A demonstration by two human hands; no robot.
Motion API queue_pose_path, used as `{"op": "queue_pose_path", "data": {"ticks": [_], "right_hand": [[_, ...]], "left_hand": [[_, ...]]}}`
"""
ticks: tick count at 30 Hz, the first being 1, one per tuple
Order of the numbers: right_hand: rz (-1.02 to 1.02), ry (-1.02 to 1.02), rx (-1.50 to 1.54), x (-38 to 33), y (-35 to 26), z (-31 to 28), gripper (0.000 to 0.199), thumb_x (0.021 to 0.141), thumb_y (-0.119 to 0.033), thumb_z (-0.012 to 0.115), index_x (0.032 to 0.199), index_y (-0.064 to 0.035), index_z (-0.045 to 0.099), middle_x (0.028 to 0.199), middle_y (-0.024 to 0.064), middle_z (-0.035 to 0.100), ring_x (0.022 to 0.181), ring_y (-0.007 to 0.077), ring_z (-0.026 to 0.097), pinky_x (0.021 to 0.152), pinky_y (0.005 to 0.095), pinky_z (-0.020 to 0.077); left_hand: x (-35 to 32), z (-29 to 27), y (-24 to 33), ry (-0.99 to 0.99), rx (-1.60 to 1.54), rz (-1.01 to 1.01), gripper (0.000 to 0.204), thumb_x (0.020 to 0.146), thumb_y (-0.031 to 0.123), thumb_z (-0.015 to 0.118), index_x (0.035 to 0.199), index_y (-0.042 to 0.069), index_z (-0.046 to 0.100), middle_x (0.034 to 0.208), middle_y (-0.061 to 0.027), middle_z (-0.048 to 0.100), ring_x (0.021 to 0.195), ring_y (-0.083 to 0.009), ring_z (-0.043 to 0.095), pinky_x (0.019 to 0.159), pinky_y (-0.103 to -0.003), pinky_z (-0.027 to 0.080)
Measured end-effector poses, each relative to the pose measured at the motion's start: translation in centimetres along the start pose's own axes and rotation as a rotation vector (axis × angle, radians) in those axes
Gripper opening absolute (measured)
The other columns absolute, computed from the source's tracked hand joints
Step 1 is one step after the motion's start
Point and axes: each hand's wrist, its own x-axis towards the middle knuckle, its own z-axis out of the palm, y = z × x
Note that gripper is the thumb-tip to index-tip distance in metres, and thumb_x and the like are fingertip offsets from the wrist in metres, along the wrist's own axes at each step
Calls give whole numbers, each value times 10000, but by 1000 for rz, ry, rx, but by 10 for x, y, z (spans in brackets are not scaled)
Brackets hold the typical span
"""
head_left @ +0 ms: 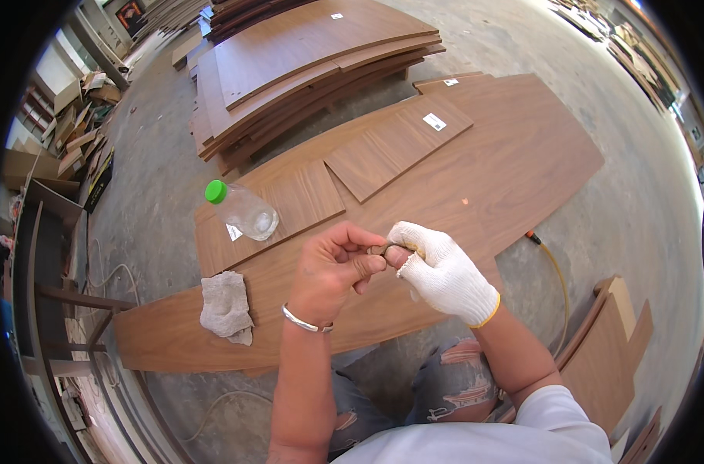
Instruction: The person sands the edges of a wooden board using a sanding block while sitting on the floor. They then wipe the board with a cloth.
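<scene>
Over the wooden panel (pixel 437 201) my two hands meet, closed at the fingertips. My left hand (pixel 332 267), bare with a silver bangle at the wrist, pinches a small brownish piece (pixel 378 250) whose exact kind is too small to make out. My right hand (pixel 441 267) wears a white knit glove with a yellow cuff, its thumb tip bare. Its thumb and forefinger close on the other end of that piece. Left of my hands lie a grey rag (pixel 226 305) and a clear plastic bottle (pixel 247 213) with a green cap, tilted over in this view.
Two smaller wood-grain boards (pixel 402 147) (pixel 298 197) lie on the large panel. Beyond stands a stack of brown panels (pixel 305 58). A yellow hose (pixel 562 286) with an orange-black end runs at right, near leaning boards (pixel 611 348). A dark metal frame (pixel 50 309) stands at left.
</scene>
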Motion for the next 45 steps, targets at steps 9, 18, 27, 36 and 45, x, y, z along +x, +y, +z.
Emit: {"op": "queue_pose_path", "data": {"ticks": [9,18,27,36,45], "right_hand": [[-18,-15,-118,1,-1,-1,119,947,-102,584,1006,-1,604,846,206,652,794,378,656,736,422,518],[30,-58,25,-1,4,-2,213,1013,-220,604,1000,-7,601,783,177,594,725,307,594,700,411,488],[165,-141,97,6,16,-5,362,1038,-381,643,963,-27,643,672,44,518,607,112,488,568,313,432],[279,-205,530,10,50,-19,387,1044,-411,647,986,-28,643,636,-5,511,522,85,474,478,282,416],[347,-31,499,7,104,-33,279,1059,-296,636,945,-42,616,635,-14,499,515,71,453,474,271,417]], "left_hand": [[-2,-2,6,15,95,-18,219,845,-43,821,1037,-14,720,922,-66,766,683,-46,633,522,-196,475],[-4,-2,12,21,179,-40,222,838,-25,842,1018,7,717,896,-30,741,713,-38,625,544,-191,452],[-2,3,10,44,385,-40,256,825,43,905,972,30,695,878,-17,731,725,-34,605,627,-197,460],[7,20,-16,114,612,53,192,849,27,855,957,16,697,776,24,673,647,-17,489,576,-222,399],[28,21,-60,149,1264,270,193,843,2,794,1004,40,694,793,-105,663,697,-236,650,639,-365,496]]}}
